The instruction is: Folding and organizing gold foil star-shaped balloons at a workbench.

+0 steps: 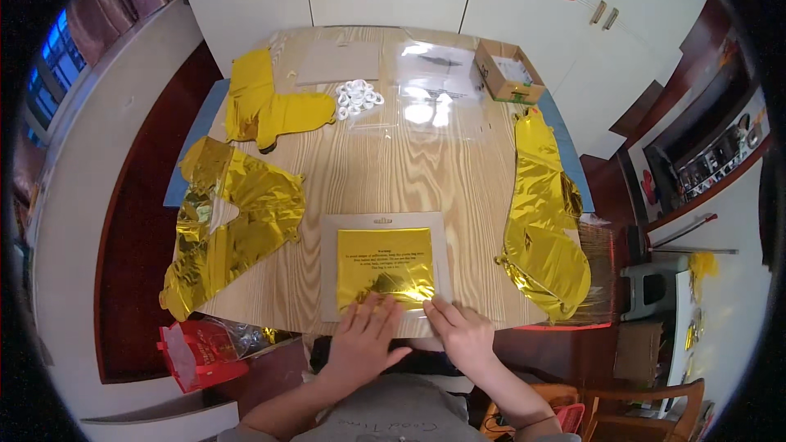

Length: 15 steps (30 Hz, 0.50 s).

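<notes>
A left hand (pixel 359 348), fingers slightly spread, lies flat on a clear bag (pixel 385 259) of gold foil (pixel 395 277) at the bench's (pixel 409 176) six o'clock as a right hand's (pixel 466 336) fingers bend at its four-o'clock corner, grip unclear, while one o'clock's cardboard box (pixel 521 89) holds white items (pixel 511 69).

Desk (pixel 409 172): smooth, wood-grained | Packet (pixel 385 258), near edge: glossy gold foil under clear plastic, on matt grey card (pixel 330 278) | Left-edge foil piece (pixel 254 205), right-edge foil balloon (pixel 540 221): mirror-bright, creased | Clear sheet (pixel 434 86), far edge: glossy plastic | Box (pixel 492 78), far right corner: matt brown cardboard
</notes>
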Each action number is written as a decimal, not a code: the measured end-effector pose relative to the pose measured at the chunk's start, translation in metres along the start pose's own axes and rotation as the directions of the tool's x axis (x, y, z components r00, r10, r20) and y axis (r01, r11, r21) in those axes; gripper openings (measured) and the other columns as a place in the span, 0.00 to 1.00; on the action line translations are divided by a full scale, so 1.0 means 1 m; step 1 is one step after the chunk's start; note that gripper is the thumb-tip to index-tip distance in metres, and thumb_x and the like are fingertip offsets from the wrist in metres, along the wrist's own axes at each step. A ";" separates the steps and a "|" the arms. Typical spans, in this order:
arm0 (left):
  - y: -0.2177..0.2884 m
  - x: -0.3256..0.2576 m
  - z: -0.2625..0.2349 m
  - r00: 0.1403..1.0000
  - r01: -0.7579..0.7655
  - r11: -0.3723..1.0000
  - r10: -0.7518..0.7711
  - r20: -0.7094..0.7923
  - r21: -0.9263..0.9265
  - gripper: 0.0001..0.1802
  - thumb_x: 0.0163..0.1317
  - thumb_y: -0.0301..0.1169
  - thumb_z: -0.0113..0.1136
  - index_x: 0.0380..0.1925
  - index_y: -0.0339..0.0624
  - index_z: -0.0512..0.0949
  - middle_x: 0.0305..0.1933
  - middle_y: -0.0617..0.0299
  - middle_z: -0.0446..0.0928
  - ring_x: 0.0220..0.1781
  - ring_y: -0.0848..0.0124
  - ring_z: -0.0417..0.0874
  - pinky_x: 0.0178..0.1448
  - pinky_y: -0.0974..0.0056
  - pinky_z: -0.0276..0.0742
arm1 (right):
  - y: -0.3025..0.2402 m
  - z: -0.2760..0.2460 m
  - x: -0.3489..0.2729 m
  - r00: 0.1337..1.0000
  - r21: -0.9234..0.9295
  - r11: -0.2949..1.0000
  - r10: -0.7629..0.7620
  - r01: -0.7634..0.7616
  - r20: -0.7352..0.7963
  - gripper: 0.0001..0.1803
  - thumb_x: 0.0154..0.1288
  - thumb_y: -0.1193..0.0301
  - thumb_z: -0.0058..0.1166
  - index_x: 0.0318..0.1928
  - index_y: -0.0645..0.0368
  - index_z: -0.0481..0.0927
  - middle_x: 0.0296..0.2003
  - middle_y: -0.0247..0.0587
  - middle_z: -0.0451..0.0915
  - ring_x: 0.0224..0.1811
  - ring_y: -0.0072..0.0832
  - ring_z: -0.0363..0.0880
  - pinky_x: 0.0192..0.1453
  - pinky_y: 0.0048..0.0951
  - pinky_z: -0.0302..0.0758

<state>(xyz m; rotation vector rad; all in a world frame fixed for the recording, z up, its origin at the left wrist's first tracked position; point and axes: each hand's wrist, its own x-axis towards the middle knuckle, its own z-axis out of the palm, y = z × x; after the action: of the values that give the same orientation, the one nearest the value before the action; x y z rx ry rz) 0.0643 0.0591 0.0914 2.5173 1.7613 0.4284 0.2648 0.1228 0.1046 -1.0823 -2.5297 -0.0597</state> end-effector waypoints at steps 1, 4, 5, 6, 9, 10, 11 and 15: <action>-0.005 -0.005 -0.002 1.000 0.014 1.000 -0.014 0.007 0.011 0.44 0.51 0.55 0.65 0.61 0.36 0.69 0.66 0.47 0.68 0.69 0.49 0.66 0.70 0.45 0.61 | -0.001 -0.001 0.001 1.000 0.017 1.000 0.015 -0.015 0.004 0.19 0.48 0.69 0.60 0.44 0.56 0.83 0.44 0.31 0.81 0.31 0.26 0.79 0.32 0.26 0.78; -0.018 -0.018 -0.009 0.995 0.088 0.996 -0.088 0.042 0.023 0.46 0.52 0.55 0.64 0.62 0.32 0.67 0.67 0.44 0.66 0.70 0.48 0.65 0.71 0.45 0.59 | 0.003 0.007 -0.005 0.998 0.010 1.000 0.027 -0.027 -0.061 0.18 0.46 0.69 0.62 0.42 0.56 0.84 0.41 0.29 0.82 0.28 0.24 0.78 0.28 0.24 0.76; -0.022 -0.023 -0.011 0.991 0.117 0.993 -0.118 0.056 0.024 0.47 0.52 0.56 0.64 0.63 0.31 0.66 0.67 0.43 0.66 0.71 0.48 0.64 0.72 0.45 0.59 | 0.003 0.009 -0.006 0.997 0.008 0.999 0.035 -0.035 -0.075 0.17 0.47 0.70 0.62 0.42 0.56 0.85 0.42 0.29 0.83 0.27 0.23 0.78 0.27 0.24 0.76; -0.028 -0.029 -0.012 0.990 0.133 0.991 -0.135 0.051 0.031 0.47 0.52 0.56 0.64 0.63 0.31 0.66 0.67 0.42 0.65 0.71 0.48 0.63 0.72 0.45 0.58 | 0.004 0.010 -0.007 0.995 0.006 0.999 0.038 -0.037 -0.090 0.17 0.47 0.71 0.62 0.41 0.56 0.85 0.42 0.29 0.84 0.25 0.23 0.77 0.26 0.24 0.76; -0.042 -0.041 -0.015 0.984 0.169 0.984 -0.171 0.040 0.063 0.48 0.53 0.56 0.63 0.64 0.29 0.64 0.68 0.41 0.64 0.72 0.48 0.62 0.73 0.45 0.57 | 0.005 0.013 -0.014 0.993 0.012 0.998 0.062 -0.061 -0.097 0.18 0.47 0.74 0.60 0.43 0.55 0.85 0.46 0.32 0.84 0.23 0.23 0.77 0.25 0.25 0.76; -0.044 -0.043 -0.017 0.984 0.172 0.982 -0.176 0.038 0.081 0.48 0.53 0.56 0.63 0.64 0.29 0.64 0.68 0.41 0.64 0.72 0.48 0.63 0.73 0.45 0.57 | 0.005 0.014 -0.017 0.993 0.016 0.997 0.072 -0.071 -0.094 0.18 0.47 0.75 0.59 0.44 0.54 0.85 0.48 0.33 0.84 0.23 0.24 0.77 0.25 0.25 0.76; -0.044 -0.044 -0.019 0.983 0.175 0.980 -0.179 0.036 0.098 0.48 0.53 0.56 0.64 0.64 0.29 0.64 0.68 0.41 0.64 0.72 0.49 0.63 0.73 0.45 0.57 | 0.006 0.016 -0.019 0.991 0.021 0.997 0.082 -0.080 -0.105 0.20 0.47 0.75 0.59 0.45 0.54 0.85 0.48 0.34 0.84 0.23 0.24 0.77 0.26 0.25 0.76; -0.044 -0.043 -0.022 0.988 0.154 0.974 -0.154 -0.008 0.167 0.45 0.55 0.57 0.61 0.61 0.29 0.68 0.66 0.42 0.67 0.69 0.50 0.67 0.71 0.46 0.60 | 0.007 0.015 -0.022 0.990 0.018 0.995 0.097 -0.095 -0.101 0.24 0.45 0.75 0.59 0.49 0.53 0.84 0.49 0.38 0.84 0.23 0.25 0.79 0.26 0.26 0.77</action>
<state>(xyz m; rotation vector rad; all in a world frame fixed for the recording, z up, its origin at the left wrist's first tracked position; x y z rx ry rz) 0.0050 0.0322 0.0959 2.4573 2.0531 0.2760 0.2786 0.1157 0.0815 -1.1640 -2.3818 -0.0696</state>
